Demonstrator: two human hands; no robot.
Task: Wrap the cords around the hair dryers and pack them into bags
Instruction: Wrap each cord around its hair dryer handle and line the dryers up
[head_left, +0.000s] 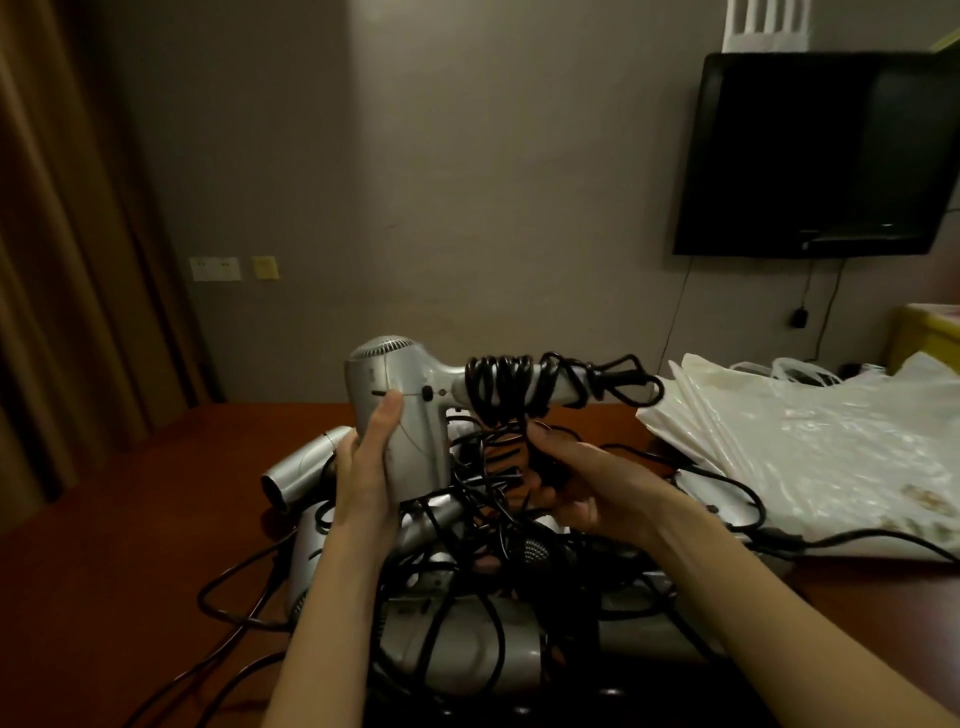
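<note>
Nearest, heap of silver hair dryers (467, 639) with tangled black cords at table's near edge, loops trailing left over bare red-brown table (130, 519). Above heap, left hand (369, 467) grips barrel of raised hair dryer (400, 415), thumb curled on its side. Cord (498, 387) coiled round its handle, which points right; right hand (582, 488), fingers curled, holds loose cord strands beneath. Right of hands, white plastic bags (810, 447) stacked flat, reaching table's far right edge. Beyond, wall, curtain (62, 260) left, dark television (815, 156) right.
</note>
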